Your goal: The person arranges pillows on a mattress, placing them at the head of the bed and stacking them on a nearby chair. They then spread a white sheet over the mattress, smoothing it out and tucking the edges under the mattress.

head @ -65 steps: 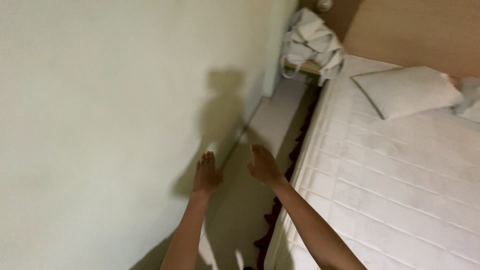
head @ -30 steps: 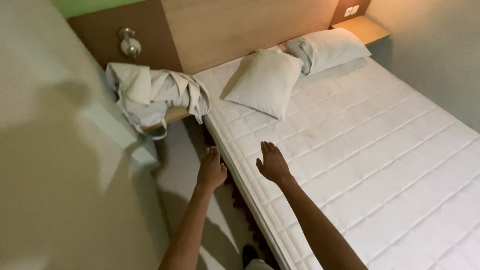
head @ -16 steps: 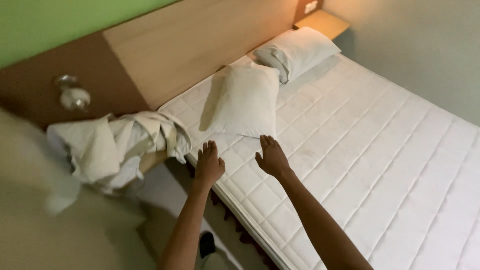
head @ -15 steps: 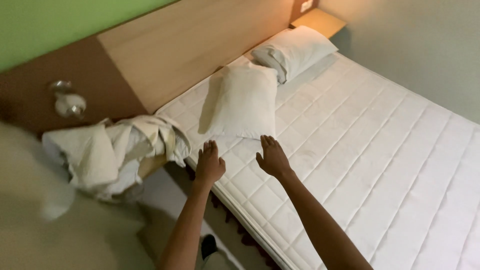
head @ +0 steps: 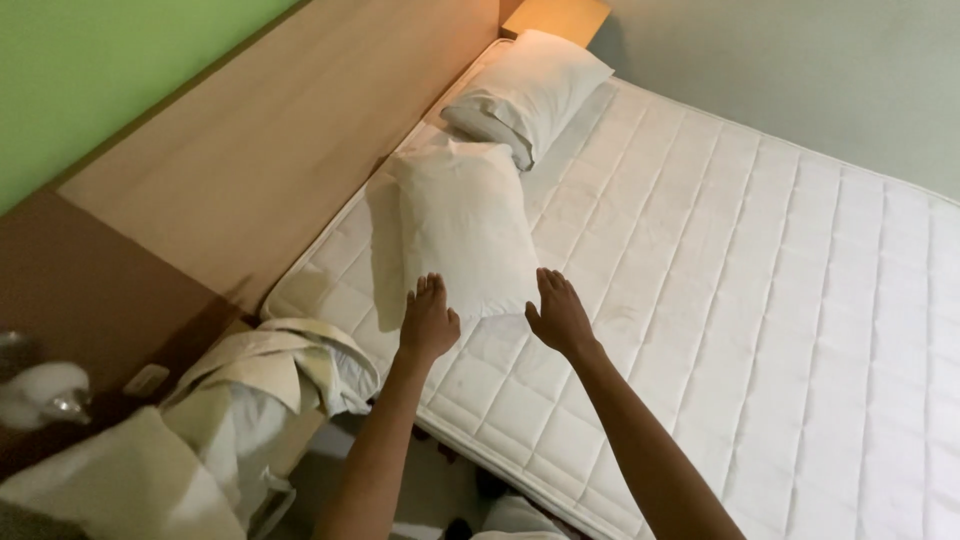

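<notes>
My left hand (head: 428,320) and my right hand (head: 560,312) are stretched out over the near corner of a bare white quilted mattress (head: 760,300), palms down, fingers apart, holding nothing. Both hover just short of a white pillow (head: 462,225) that leans against the wooden headboard (head: 270,150). A second white pillow (head: 530,90) lies flat farther along the head of the bed.
A heap of crumpled cream bed linen (head: 240,400) rests on a bedside stand at lower left. A wall lamp (head: 40,390) sits on the brown panel. Another small bedside shelf (head: 555,15) is at the far corner by the grey wall.
The view has swung from the wall and floor beside the bed round to the head of the bed. Both hands now reach over the mattress, closer to the leaning pillow.
</notes>
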